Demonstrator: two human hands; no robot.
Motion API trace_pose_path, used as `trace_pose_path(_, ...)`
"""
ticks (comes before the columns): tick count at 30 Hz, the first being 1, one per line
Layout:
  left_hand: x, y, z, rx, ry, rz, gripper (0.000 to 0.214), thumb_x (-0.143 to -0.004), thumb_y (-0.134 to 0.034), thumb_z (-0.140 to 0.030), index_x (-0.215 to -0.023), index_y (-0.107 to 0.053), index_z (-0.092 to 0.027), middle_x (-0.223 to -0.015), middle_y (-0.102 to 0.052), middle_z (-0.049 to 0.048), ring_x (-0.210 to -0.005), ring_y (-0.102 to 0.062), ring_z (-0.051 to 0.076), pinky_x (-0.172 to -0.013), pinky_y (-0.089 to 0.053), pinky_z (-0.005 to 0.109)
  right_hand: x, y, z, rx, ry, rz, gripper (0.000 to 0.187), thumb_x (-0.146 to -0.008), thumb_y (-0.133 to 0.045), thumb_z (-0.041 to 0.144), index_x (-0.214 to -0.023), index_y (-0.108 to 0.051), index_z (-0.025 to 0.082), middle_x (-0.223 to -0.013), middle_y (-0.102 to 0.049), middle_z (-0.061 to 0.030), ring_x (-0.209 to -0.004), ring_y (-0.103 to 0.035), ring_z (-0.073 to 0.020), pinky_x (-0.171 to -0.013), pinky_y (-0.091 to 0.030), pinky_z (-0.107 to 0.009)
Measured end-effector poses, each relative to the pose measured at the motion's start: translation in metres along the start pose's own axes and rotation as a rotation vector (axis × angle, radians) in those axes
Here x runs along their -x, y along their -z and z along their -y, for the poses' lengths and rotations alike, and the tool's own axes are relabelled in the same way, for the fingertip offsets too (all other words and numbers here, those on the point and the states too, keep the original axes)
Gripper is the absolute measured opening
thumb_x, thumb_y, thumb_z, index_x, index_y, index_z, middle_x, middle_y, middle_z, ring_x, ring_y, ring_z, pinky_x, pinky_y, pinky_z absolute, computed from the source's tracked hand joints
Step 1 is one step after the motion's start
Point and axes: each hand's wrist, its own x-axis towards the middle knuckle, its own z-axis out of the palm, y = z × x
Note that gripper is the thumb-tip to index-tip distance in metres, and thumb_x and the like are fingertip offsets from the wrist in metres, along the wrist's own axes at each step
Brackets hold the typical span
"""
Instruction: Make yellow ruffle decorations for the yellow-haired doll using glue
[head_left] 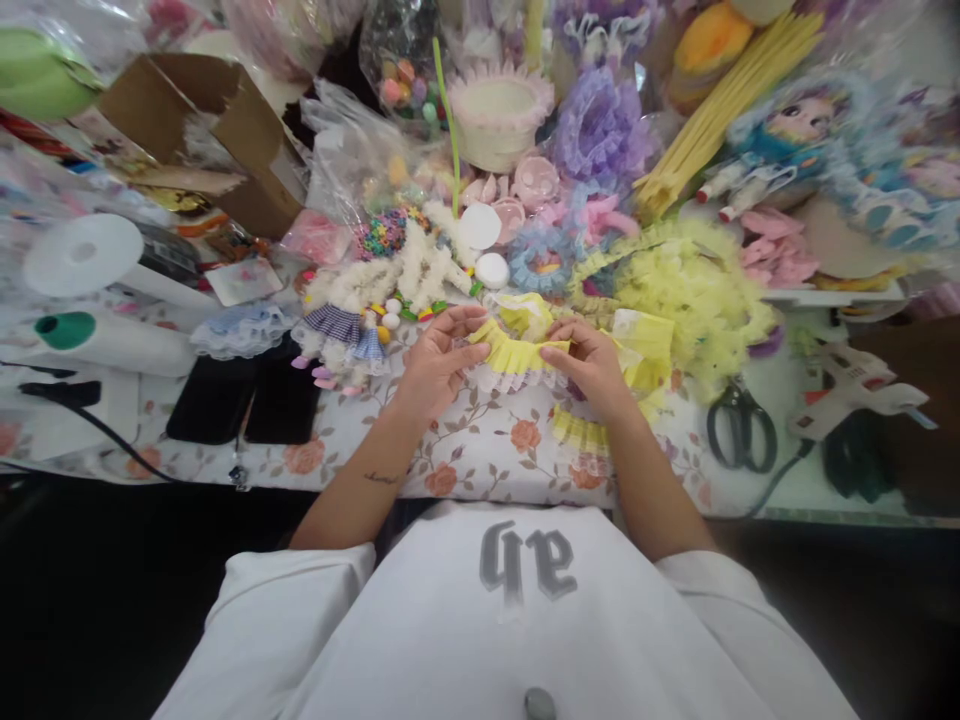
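A pleated yellow ruffle trim point(517, 352) with a white lace edge is stretched between my two hands, just above the flowered tablecloth point(480, 440). My left hand point(444, 362) pinches its left end between thumb and fingers. At the other end, my right hand point(589, 362) grips the trim the same way. More yellow ruffle point(581, 430) trails down under my right forearm onto the cloth. Behind my hands lies another yellow and white piece of trim point(529, 312), partly hidden by my fingers. A yellow pleated length point(645, 345) spreads to the right of my right hand.
Scissors point(742, 425) and a glue gun point(847, 385) lie to the right, beside fluffy yellow tulle point(697, 290). Two dark phones point(247, 400) and small dolls point(341, 325) sit left. Behind stand a cardboard box point(210, 140), a frilled pot point(499, 115) and bagged trims.
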Motion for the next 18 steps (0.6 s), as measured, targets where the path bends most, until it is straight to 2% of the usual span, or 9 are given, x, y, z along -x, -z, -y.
trace_pose_path(5,0.000,-0.003,0.001,-0.019,-0.054,-0.027,0.040,-0.058,-0.091,-0.016,-0.094,-0.074,-0.023,-0.097,-0.066,0.0003,-0.094,-0.064,0.013,-0.078,-0.055,0.020,0.002,0.000,0.002,0.165,0.117,-0.014,0.017,-0.080,-0.076,0.037,-0.087,-0.071,0.023,-0.115,-0.067,-0.0077,-0.112,-0.063,-0.0247,-0.101,-0.046,-0.042)
trace_pose_path(9,0.001,-0.006,0.003,-0.107,-0.178,-0.044,0.036,-0.060,-0.090,-0.018,-0.092,-0.074,-0.022,-0.096,-0.066,0.0004,-0.090,-0.062,0.011,-0.080,-0.054,0.020,0.006,-0.002,0.011,0.400,0.323,-0.112,0.023,-0.083,-0.073,0.038,-0.101,-0.071,0.025,-0.124,-0.068,-0.0096,-0.120,-0.060,-0.0289,-0.107,-0.042,-0.050)
trace_pose_path(13,0.002,-0.006,0.007,-0.265,-0.351,-0.119,0.034,-0.067,-0.087,-0.019,-0.097,-0.072,-0.022,-0.098,-0.070,0.0008,-0.092,-0.064,0.012,-0.082,-0.053,0.021,0.009,-0.009,0.023,0.427,0.508,-0.122,0.022,-0.088,-0.065,0.032,-0.109,-0.068,0.025,-0.120,-0.071,-0.0099,-0.116,-0.062,-0.0281,-0.104,-0.045,-0.049)
trace_pose_path(18,0.003,-0.004,0.013,-0.442,-0.456,-0.121,0.031,-0.073,-0.084,-0.020,-0.101,-0.071,-0.022,-0.102,-0.072,0.0025,-0.098,-0.066,0.015,-0.087,-0.054,0.024,0.006,-0.023,0.028,0.412,0.456,-0.013,0.020,-0.091,-0.066,0.040,-0.100,-0.069,0.024,-0.101,-0.076,-0.0068,-0.099,-0.067,-0.0246,-0.096,-0.048,-0.044)
